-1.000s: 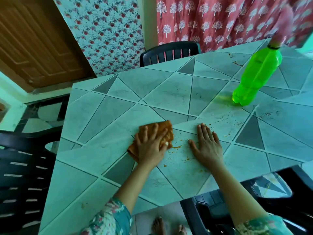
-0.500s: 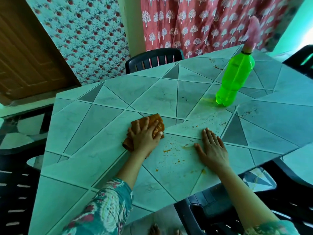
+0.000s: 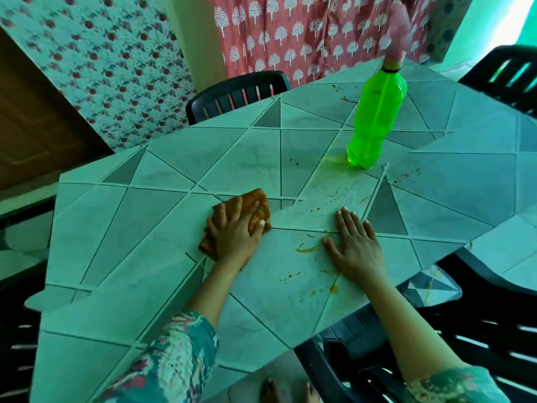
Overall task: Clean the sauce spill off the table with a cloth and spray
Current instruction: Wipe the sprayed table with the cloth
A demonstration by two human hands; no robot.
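Fingers [image 3: 237,209] of the left hand [image 3: 234,238] lie spread and flat, pressing the orange cloth [image 3: 257,199] onto the table [image 3: 145,216] without gripping it. Right hand [image 3: 359,248] fingers are straight too, braced flat on the table. Orange sauce smears [image 3: 305,249] sit between the two thumbs. Fainter specks [image 3: 334,199], possibly sauce, lie beyond the right fingertips toward the green spray bottle [image 3: 376,117]. Wiping is the step in hand; next the cloth should sweep rightward across those smears.

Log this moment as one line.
left hand: presses cloth | right hand: flat on table | sauce spots: between hands | spray bottle: upright, untouched
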